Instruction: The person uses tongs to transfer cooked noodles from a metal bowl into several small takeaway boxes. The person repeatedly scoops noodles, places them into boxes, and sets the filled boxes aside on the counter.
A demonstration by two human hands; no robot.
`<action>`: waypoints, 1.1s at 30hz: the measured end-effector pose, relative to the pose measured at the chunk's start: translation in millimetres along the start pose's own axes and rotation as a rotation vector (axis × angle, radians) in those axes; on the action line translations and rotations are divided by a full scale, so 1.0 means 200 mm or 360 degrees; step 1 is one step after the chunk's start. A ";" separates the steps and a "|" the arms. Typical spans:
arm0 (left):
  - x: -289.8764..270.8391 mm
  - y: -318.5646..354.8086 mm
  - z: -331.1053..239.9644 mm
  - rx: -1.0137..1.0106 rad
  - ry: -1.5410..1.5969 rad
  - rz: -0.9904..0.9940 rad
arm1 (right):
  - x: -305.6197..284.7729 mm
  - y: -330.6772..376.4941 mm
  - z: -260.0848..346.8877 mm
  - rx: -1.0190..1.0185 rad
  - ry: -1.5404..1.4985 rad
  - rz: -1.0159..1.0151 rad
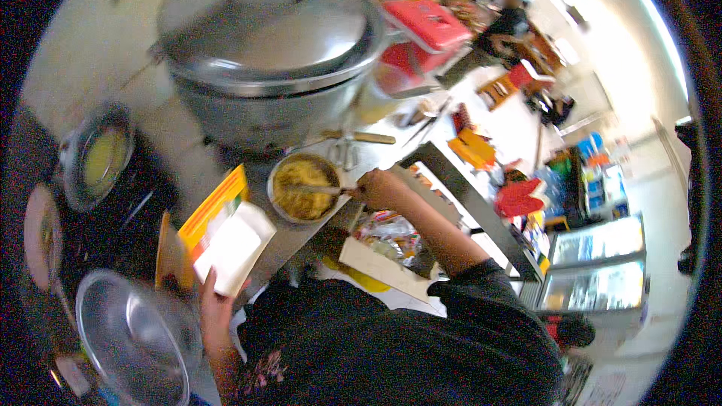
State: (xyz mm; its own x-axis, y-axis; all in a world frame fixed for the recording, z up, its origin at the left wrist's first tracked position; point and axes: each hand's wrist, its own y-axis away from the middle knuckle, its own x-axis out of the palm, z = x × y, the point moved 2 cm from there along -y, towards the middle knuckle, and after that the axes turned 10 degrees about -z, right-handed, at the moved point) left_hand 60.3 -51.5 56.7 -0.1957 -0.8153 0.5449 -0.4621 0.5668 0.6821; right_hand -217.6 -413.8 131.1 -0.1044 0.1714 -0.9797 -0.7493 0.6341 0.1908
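My right hand [373, 189] is closed round the handle of a spoon [320, 189]. The spoon's end rests in a round bowl [274, 203] of yellow-brown food [297, 177], on the counter in front of me. In my left hand [216, 302] is an open takeaway box [235, 246], white inside with a yellow-orange flap, tilted beside the bowl. Its white inside is overexposed, so I cannot tell whether anything lies in it. Just beyond the bowl lies a utensil with a wooden handle [368, 137] and metal loops.
A large lidded metal pot [263, 98] stands behind the bowl. To the left are a pan [79, 173] with yellowish contents and a clear plastic basin [131, 331]. An open drawer [387, 267] with packets sits below my right forearm. A red cooler [429, 22] and people are farther off.
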 end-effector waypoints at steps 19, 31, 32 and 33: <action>0.13 0.10 0.07 0.0025 0.0241 -0.0019 | -0.39 0.34 -0.07 0.0644 -0.1716 0.0204; 0.24 0.20 0.08 0.0066 0.0055 -0.0049 | -0.65 0.39 -0.07 0.0539 -0.1011 -0.0039; 0.26 0.20 0.08 0.0097 0.0030 -0.0083 | -0.57 0.35 -0.07 0.0528 -0.1046 -0.0011; 0.27 0.20 0.09 0.0106 0.0054 -0.0070 | -0.50 0.29 -0.07 0.0340 -0.0885 -0.0133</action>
State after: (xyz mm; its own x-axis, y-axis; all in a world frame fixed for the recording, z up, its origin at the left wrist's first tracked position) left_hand 14.9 -75.3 104.3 -0.1452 -0.8341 0.5322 -0.5264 0.5205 0.6722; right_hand -260.1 -404.0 239.9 0.3500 0.4467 -0.8234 -0.5861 0.7901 0.1795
